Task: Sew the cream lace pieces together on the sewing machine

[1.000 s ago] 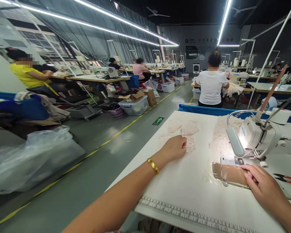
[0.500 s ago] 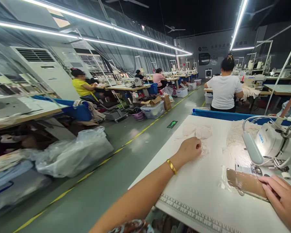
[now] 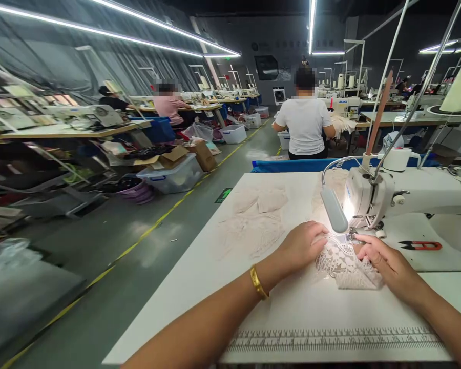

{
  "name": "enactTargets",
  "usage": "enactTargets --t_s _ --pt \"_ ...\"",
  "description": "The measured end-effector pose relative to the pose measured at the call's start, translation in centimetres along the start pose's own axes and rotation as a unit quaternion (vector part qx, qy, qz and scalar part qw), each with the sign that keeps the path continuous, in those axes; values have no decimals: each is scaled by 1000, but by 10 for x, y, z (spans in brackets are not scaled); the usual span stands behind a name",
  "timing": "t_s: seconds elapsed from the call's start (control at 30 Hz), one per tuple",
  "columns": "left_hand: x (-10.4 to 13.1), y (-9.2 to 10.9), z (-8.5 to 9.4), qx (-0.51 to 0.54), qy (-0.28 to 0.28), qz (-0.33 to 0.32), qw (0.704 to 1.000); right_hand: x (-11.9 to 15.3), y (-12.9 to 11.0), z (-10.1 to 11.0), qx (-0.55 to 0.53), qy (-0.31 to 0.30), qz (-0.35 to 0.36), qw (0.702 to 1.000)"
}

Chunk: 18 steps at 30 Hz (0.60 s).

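Note:
Cream lace fabric [image 3: 340, 259] lies on the white table under the lamp of a sewing machine [image 3: 369, 197], its upper edge at the presser foot [image 3: 349, 236]. My left hand [image 3: 301, 246], a gold bangle at its wrist, grips the lace's left edge with fingers bent together. On the other side, my right hand [image 3: 384, 261] is closed on the lace, its index finger stretched toward the presser foot. The fingertips partly cover the fabric, and the needle cannot be made out. More cream lace pieces [image 3: 259, 215] lie flat left of the machine.
Red-handled thread snips [image 3: 420, 246] lie on the machine bed at right. A printed ruler [image 3: 330, 339] runs along the table's front edge. Blue cloth [image 3: 303, 165] hangs at the far edge. A person in white [image 3: 305, 125] sits ahead; a yellow-lined aisle [image 3: 169, 210] passes at left.
The view has swung right. My right hand has let go of the brown flat item in clear plastic, no longer seen. Both hands are now together on lace at the machine.

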<state>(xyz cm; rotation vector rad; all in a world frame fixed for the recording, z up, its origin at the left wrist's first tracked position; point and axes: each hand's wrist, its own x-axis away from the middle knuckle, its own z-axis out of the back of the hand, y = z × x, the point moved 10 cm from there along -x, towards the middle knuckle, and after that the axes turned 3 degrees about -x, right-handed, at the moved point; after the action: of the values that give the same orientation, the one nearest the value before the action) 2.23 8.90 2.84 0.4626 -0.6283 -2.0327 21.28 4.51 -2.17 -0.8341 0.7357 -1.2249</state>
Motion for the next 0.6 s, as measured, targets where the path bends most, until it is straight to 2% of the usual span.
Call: enactTargets --t_s 0.1,0.23,0.3,0.37,0.43,0.47,0.53,0.6 --pt "-13 -7 -12 -76 -14 -21 997 1 3 0 26 -7 -23 999" --pt "-17 -13 -23 -95 -37 3 995 0 2 -2 85 -10 -24 996" --pt "-13 -5 -22 -92 -37 -4 995 0 3 0 89 -13 -24 996" --pt "-4 10 -13 -72 -18 -31 997 3 4 3 75 -27 -39 996" --pt "9 23 -6 8 -33 -39 999 9 0 5 12 -64 -42 997" --pt "16 27 -8 78 -68 -24 994 13 -5 6 -39 -88 -37 995" --pt "33 33 -22 231 -174 31 957 18 -18 14 -139 -119 -21 983" --pt "45 37 -32 330 -227 79 913 17 -25 26 -176 -117 -17 977"
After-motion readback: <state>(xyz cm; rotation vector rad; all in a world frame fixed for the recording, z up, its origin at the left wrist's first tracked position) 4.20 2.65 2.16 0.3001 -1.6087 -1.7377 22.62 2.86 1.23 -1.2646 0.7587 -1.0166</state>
